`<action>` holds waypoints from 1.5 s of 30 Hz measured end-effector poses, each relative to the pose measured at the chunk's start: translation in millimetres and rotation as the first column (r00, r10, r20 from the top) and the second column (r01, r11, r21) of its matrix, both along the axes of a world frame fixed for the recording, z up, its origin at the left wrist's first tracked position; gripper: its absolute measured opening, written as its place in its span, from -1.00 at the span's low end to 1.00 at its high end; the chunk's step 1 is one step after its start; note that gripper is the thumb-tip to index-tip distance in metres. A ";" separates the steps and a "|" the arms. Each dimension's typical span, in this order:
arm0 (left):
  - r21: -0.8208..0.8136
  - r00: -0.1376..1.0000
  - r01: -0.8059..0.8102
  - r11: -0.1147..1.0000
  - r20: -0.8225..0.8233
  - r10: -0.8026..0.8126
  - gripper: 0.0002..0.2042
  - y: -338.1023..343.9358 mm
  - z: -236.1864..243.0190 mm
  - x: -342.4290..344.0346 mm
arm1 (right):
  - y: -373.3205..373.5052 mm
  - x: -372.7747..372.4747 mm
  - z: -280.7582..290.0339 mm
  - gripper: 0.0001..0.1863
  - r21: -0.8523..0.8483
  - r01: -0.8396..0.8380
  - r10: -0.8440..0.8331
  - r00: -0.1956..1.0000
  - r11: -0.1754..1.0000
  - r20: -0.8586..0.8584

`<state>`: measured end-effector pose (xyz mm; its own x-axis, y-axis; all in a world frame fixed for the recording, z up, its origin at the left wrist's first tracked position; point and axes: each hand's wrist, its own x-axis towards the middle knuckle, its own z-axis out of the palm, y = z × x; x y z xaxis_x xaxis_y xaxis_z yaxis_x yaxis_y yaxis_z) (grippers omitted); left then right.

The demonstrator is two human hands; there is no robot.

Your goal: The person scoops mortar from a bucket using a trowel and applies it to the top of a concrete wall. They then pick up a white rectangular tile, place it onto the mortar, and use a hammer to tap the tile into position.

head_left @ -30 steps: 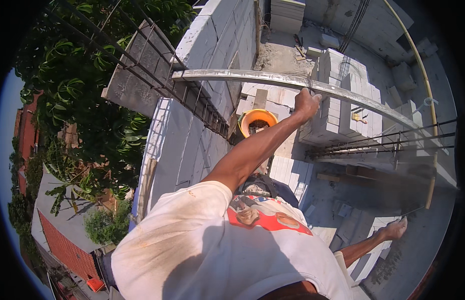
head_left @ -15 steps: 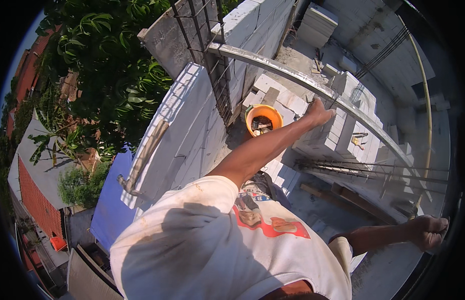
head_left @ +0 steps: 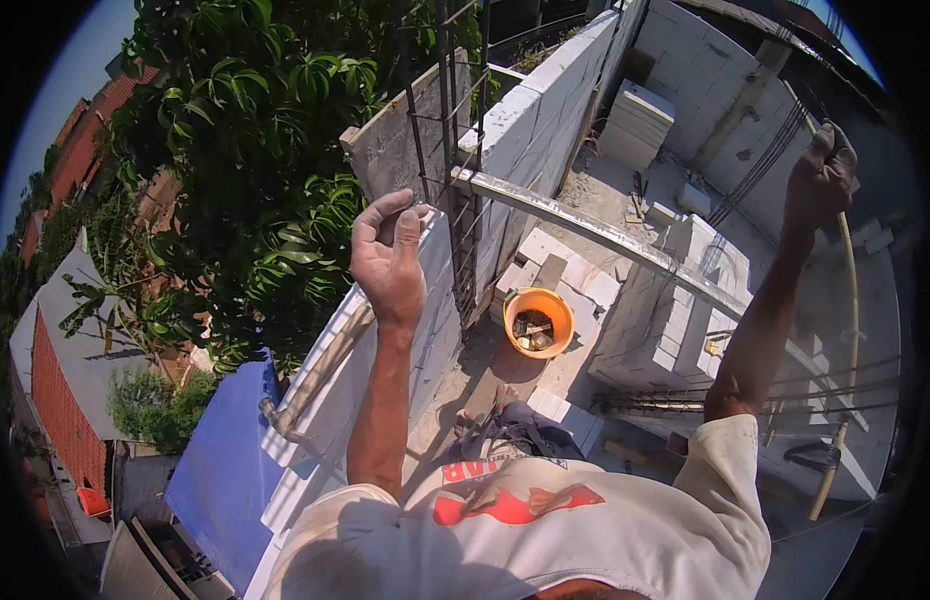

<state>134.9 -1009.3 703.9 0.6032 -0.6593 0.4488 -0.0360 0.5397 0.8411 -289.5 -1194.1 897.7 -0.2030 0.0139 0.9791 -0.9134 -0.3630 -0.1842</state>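
I log left hand at 10 o'clock, fingers half-curled, near the block wall edge; right hand at 2, fingers bent, overlapping the bamboo pole. Cannot tell if either grips anything. Metal bar spans 12 to 4; open room between hands, above orange bucket.

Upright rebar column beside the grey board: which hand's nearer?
Left. The left hand is raised just left of the rebar column, apart from it in the picture; the right hand is far to its right, by the pale pole.
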 end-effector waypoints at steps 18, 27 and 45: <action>0.211 0.598 -0.514 0.831 0.783 0.171 -0.43 -159.0 78.7 276.1 | -310.2 370.9 -48.1 -0.71 0.421 -0.902 0.884 0.113 -0.100 0.453; 0.549 0.701 -0.257 0.796 0.672 -0.237 -0.03 -212.7 54.1 262.6 | -322.6 456.3 -114.8 -0.64 0.664 -0.572 0.856 -0.146 -0.482 0.496; 0.528 0.950 0.140 0.838 0.166 -0.263 -0.52 -231.7 12.9 228.1 | -314.4 486.2 -103.8 -0.34 0.886 -0.312 0.939 -0.095 -0.342 0.330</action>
